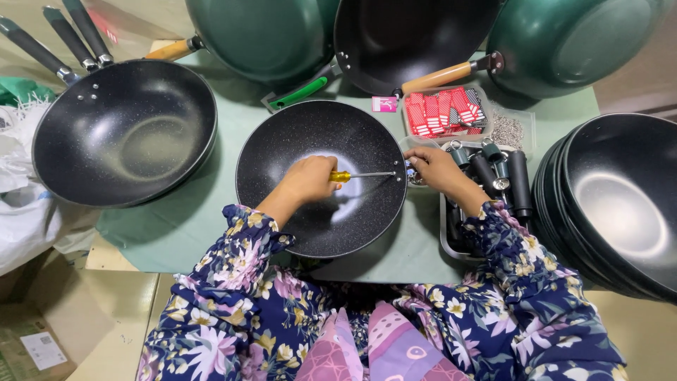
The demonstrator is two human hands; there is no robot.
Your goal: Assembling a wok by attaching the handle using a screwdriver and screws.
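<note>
Head camera view, looking down: a person in floral sleeves works at a desk (pixel 176 226) covered with pale green cloth. A round black speckled non-stick pan (pixel 321 178) lies just before them at the desk's middle. Inside it, the left hand (pixel 309 178) is closed around the yellow handle of a slim metal-shafted screwdriver (pixel 361 175), whose tip points at the pan's right rim. The right hand (pixel 436 169) is at that rim from outside, fingers pinched together on something too small to make out. Just beside that hand, a grey tray holds black pan handles (pixel 511 180). Behind, a clear box contains red-and-white tags (pixel 444 109). A stack of black pans (pixel 620 204) stands at right, another black wok (pixel 125 132) at left.
</note>
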